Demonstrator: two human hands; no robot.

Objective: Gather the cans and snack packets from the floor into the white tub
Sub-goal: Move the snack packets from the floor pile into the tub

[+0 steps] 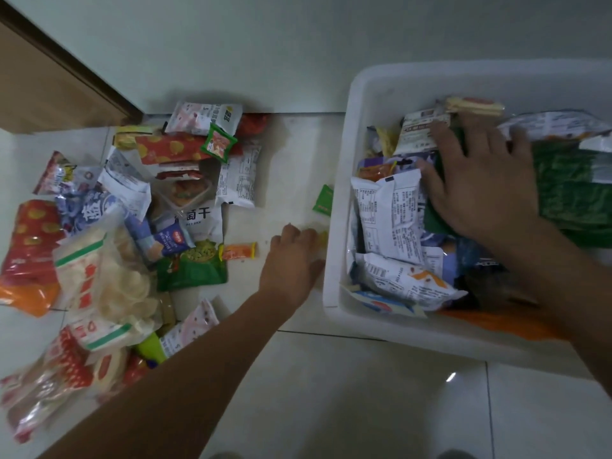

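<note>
The white tub stands on the floor at the right, holding several snack packets. My right hand lies flat with spread fingers on a green packet inside the tub. My left hand is on the floor just left of the tub wall, its fingers curled round a small yellow packet, which is blurred and mostly hidden. A heap of snack packets covers the floor at the left. A small orange packet and a green sachet lie apart from the heap. No can is visible.
A brown wooden door or cabinet edge runs along the far left. A pale wall stands behind the heap and tub. Glossy floor tiles stretch across the foreground under my arms.
</note>
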